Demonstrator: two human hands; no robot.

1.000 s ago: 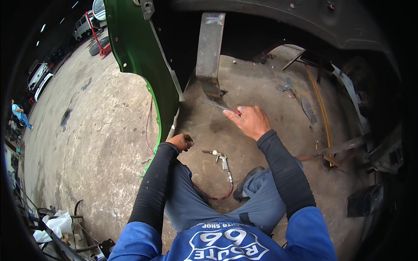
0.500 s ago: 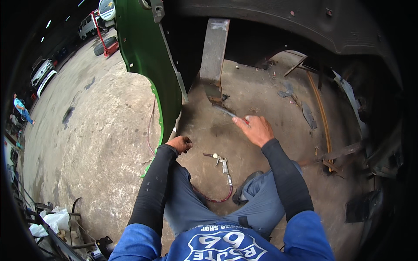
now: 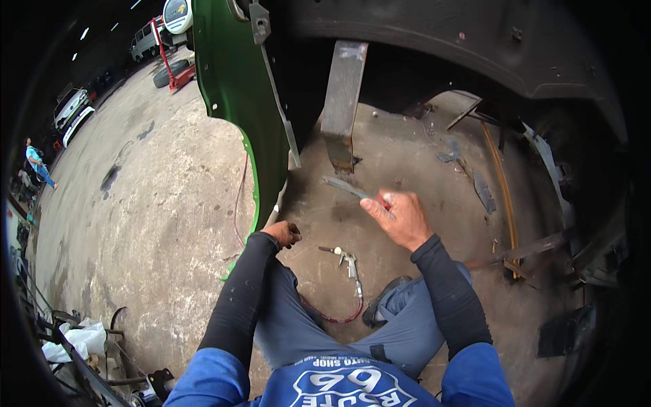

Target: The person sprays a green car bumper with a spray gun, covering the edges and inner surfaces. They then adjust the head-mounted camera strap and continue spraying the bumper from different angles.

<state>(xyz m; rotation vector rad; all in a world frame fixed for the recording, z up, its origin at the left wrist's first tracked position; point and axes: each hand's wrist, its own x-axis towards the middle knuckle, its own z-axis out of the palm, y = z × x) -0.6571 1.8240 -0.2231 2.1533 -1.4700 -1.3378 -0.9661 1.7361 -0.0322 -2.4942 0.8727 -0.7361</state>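
Observation:
My right hand grips a long, narrow grey tool with a bit of red by the fingers; its exact kind does not show. The tool points up and left, its tip just below the foot of a grey metal bracket and apart from it. Rust-brown marks show on the bracket's lower end. My left hand is closed above my left knee, beside the lower part of a green body panel. Whatever its curled fingers hold, if anything, is hidden. On the floor between my legs lies an air blow gun.
A red hose curves from the blow gun. Dark vehicle bodywork hangs overhead. To the right are a yellowish bar and scraps. A red jack stands far left, and a person is at the left edge.
My right hand has drawn the tool's tip off the bracket's lower end, down and slightly left. My left hand stays closed by the knee. The view has shifted slightly.

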